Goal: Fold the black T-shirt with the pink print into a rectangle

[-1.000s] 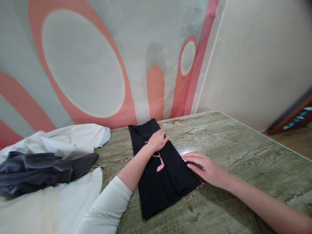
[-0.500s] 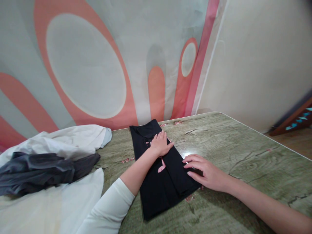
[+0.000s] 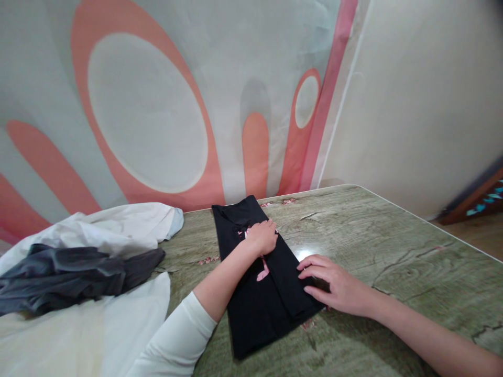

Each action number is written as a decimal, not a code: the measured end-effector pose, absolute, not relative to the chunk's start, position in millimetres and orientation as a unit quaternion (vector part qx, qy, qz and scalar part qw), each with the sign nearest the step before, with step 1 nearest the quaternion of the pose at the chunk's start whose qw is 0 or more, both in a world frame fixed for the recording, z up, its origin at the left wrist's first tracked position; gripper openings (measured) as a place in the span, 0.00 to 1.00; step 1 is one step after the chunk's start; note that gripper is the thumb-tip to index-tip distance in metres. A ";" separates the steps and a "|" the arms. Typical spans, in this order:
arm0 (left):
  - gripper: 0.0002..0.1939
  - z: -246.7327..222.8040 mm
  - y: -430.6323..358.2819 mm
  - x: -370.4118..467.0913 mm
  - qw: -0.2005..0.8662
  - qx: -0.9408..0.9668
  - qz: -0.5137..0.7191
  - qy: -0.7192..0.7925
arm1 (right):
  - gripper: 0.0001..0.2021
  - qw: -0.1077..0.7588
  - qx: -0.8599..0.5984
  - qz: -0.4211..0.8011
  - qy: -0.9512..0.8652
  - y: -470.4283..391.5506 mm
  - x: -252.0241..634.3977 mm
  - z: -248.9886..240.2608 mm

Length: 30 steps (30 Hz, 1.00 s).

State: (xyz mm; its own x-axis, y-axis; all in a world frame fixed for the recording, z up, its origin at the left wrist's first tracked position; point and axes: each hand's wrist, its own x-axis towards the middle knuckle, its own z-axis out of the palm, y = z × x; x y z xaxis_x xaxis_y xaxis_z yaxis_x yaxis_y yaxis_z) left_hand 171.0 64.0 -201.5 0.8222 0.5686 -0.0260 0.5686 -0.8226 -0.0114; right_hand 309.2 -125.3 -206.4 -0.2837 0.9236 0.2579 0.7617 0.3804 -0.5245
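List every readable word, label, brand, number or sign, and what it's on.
No readable text.
Light-blue marks on the brown panel, right edge: too small and blurred to tell if they're lettering.
Pink print on the folded black garment: partly covered by the left hand; no legible letters.

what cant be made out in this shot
All in the head view:
- Part of the pink print on the black garment: covered by the left hand.
- Whether the right hand pinches the garment's edge or only touches it: its own fingers hide the undersides.
- Rest of the dark grey cloth: cut off by the left edge.
- Turquoise marks at right: blurred, too small.
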 end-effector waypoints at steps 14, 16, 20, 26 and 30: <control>0.32 -218.8 72.6 162.3 -0.017 -0.952 0.005 -0.305 | 0.11 0.259 -0.530 0.223 -0.776 -125.7 326.0 -188.2; 0.33 -223.1 75.1 163.0 -0.023 -0.952 0.004 -0.306 | 0.10 0.229 -0.538 0.249 -0.772 -127.0 330.2 -185.8; 0.35 -225.1 72.1 166.5 -0.025 -0.949 0.009 -0.314 | 0.11 0.188 -0.533 0.275 -0.778 -131.2 329.6 -181.6; 0.38 -225.1 64.9 169.5 -0.027 -0.948 0.012 -0.318 | 0.09 0.161 -0.526 0.243 -0.799 -135.4 322.5 -178.1; 0.39 -226.5 65.9 168.2 -0.030 -0.949 0.010 -0.314 | 0.09 0.140 -0.528 0.186 -0.817 -136.2 319.7 -177.6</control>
